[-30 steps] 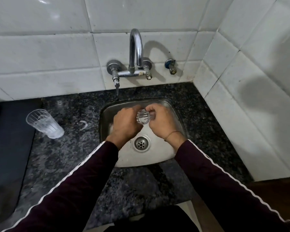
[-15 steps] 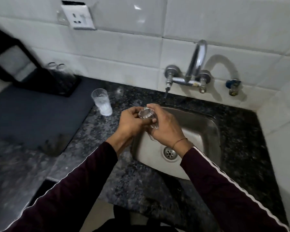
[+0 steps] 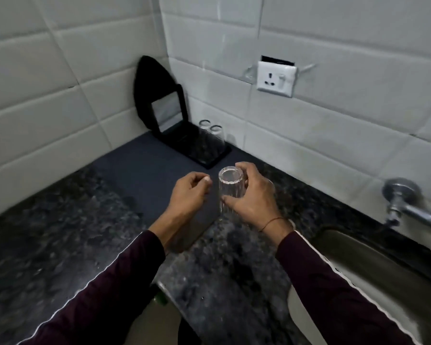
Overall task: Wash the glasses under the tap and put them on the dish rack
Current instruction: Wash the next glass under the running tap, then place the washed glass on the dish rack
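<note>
While the right hand (image 3: pixel 253 199) carries the glass (image 3: pixel 230 189) mouth-down above the worktop (image 3: pixel 60 235), its fingers (image 3: pixel 245 170) wrap the ribbed wall.

Left hand (image 3: pixel 188 195) loosely curled beside it, grasping nothing; glass probably wet, so slippery, light, rigid, brittle; best held round the mid wall w/ thumb opposite, not by the rim; dish rack (image 3: pixel 197 148) w/ two glasses (image 3: pixel 210 133) lies well beyond.

I saw bare dark mat (image 3: pixel 144 175) lying open between my hands and the far dish rack (image 3: pixel 197 150); two upturned glasses (image 3: pixel 210 135) filled its right side, walls closing behind.
</note>
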